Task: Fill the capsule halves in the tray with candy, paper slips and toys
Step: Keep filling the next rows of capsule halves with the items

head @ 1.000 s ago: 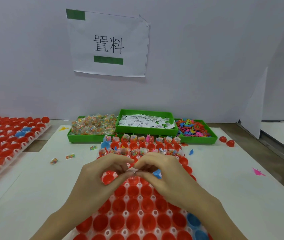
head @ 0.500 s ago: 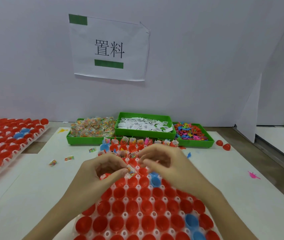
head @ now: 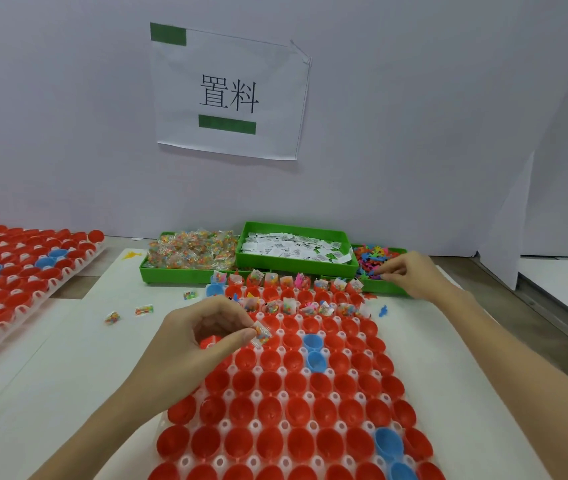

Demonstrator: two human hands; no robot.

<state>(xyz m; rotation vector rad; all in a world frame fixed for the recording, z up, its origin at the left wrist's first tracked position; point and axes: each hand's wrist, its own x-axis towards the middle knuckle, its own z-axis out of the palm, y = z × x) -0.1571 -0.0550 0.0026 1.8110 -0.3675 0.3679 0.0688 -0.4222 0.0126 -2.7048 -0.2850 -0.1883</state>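
A white tray (head: pixel 256 393) of red and a few blue capsule halves lies in front of me. Its two far rows hold candy packets, slips and toys; the nearer halves are empty. My left hand (head: pixel 199 337) pinches a small candy packet (head: pixel 261 334) between thumb and forefinger, just above the third row at the tray's left side. My right hand (head: pixel 410 273) reaches into the green bin of coloured toys (head: pixel 374 259) at the far right, its fingertips curled among them; what they grip is hidden.
A green bin of candy packets (head: pixel 190 252) and a raised green bin of paper slips (head: pixel 293 249) stand behind the tray. Loose candy packets (head: pixel 144 310) lie on the white mat. Another filled capsule tray (head: pixel 16 271) sits at the left.
My hands have parted. The right hand moved from the tray's middle out to the toy bin. The left hand kept the candy packet and stayed over the tray's left side.
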